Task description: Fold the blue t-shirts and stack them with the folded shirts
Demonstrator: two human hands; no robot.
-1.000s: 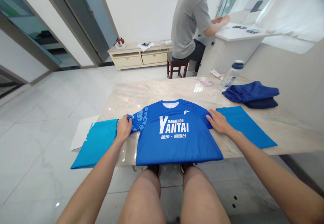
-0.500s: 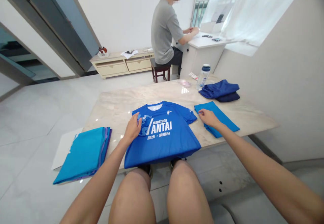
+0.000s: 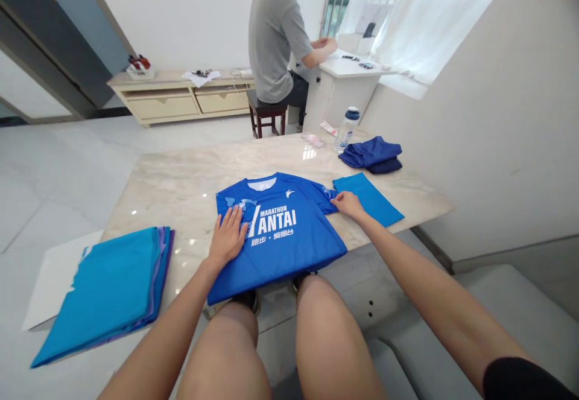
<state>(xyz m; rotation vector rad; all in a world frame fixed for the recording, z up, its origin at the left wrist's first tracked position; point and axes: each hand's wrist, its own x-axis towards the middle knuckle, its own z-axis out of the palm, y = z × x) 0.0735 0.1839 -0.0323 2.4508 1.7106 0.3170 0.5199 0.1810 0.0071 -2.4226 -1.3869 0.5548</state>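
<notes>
A smooth blue jersey [image 3: 280, 231] lies at the marble table's [image 3: 181, 183] near edge. The left hand [image 3: 227, 238] presses flat, fingers spread, on its folded sleeve; the right hand [image 3: 347, 203] pinches the other sleeve beside a flat cyan cloth [image 3: 373, 198].

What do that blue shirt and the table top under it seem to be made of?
The blue shirt looks like thin, smooth synthetic sports knit: slight sheen, soft drape over the edge. The table top looks like polished marble or a stone lookalike: beige veining, glossy reflections.
</notes>
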